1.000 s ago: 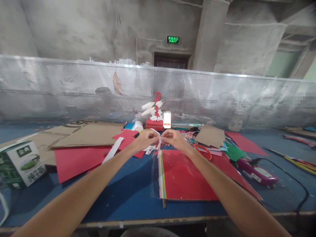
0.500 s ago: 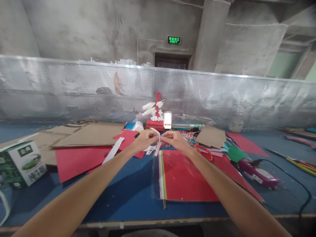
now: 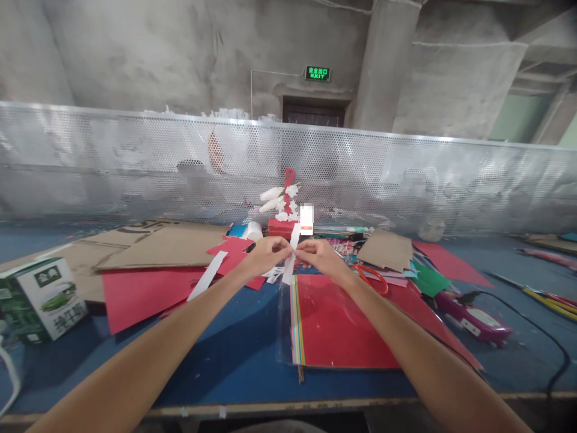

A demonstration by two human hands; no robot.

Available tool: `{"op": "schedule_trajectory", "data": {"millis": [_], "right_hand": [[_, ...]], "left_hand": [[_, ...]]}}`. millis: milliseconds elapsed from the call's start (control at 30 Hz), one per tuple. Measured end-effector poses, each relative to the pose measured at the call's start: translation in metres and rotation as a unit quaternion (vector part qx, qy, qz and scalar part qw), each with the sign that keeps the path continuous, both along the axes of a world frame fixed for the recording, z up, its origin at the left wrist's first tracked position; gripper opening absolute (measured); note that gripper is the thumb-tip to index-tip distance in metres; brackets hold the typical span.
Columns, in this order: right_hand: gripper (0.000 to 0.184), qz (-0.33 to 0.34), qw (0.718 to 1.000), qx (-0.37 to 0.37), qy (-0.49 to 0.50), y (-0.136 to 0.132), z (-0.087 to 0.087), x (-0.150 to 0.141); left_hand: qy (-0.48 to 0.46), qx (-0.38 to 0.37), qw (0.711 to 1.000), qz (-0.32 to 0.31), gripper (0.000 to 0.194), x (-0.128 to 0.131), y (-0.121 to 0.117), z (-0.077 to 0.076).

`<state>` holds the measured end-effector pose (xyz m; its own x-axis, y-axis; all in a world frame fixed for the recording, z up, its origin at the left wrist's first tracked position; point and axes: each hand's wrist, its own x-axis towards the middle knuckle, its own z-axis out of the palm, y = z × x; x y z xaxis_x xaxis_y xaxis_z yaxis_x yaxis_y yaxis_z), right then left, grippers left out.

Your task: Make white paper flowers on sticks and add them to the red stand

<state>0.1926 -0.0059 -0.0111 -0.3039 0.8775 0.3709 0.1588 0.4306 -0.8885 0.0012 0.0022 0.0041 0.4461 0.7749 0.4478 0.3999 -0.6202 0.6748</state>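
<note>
Between my fingertips a narrow white paper strip [image 3: 288,274] stands roughly upright over the table. My left hand [image 3: 268,254] pinches it from the left and my right hand [image 3: 319,252] from the right, the fingertips almost meeting at its middle. Under the right forearm lies a clear sleeve of red paper sheets [image 3: 342,319], with other colours at its left edge. Behind the hands, a red stand with white paper flowers [image 3: 286,201] rises from a red base. Another white strip [image 3: 208,275] rests on red paper to the left.
Cardboard pieces [image 3: 157,246] and a milk carton [image 3: 42,299] are on the left. At the right lie red-handled scissors [image 3: 372,278], a green paper [image 3: 428,278], a purple device [image 3: 473,319] with a black cable, and yellow-handled pliers [image 3: 547,302]. A perforated metal screen [image 3: 360,168] runs along the back.
The white strip, curved before, is now straighter and leans right at its top. Both hands remain in nearly the same place, fingertips closer together.
</note>
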Motion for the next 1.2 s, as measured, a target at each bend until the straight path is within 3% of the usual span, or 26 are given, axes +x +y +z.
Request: {"op": "schedule_trajectory", "data": {"millis": [333,633,833,1200], "right_hand": [[0.028,-0.002,0.999,0.035,0.006,-0.0006,0.0017,0.0008],[0.025,-0.011,0.999,0.044,0.003,0.0001,0.0018,0.0002],[0.035,0.001,0.999,0.014,0.038,0.0035,-0.0007,0.0042],[0.035,0.0,0.998,0.006,0.055,0.0076,-0.0031,0.0066]], "left_hand": [[-0.006,-0.029,0.998,-0.052,0.021,0.0033,-0.0027,-0.0039],[-0.021,-0.023,0.998,-0.06,0.026,0.0025,-0.0005,-0.0034],[-0.046,-0.048,0.995,-0.07,0.026,0.0014,0.0006,-0.0053],[-0.079,-0.109,0.989,-0.066,0.022,0.0057,-0.0036,-0.0007]]}}
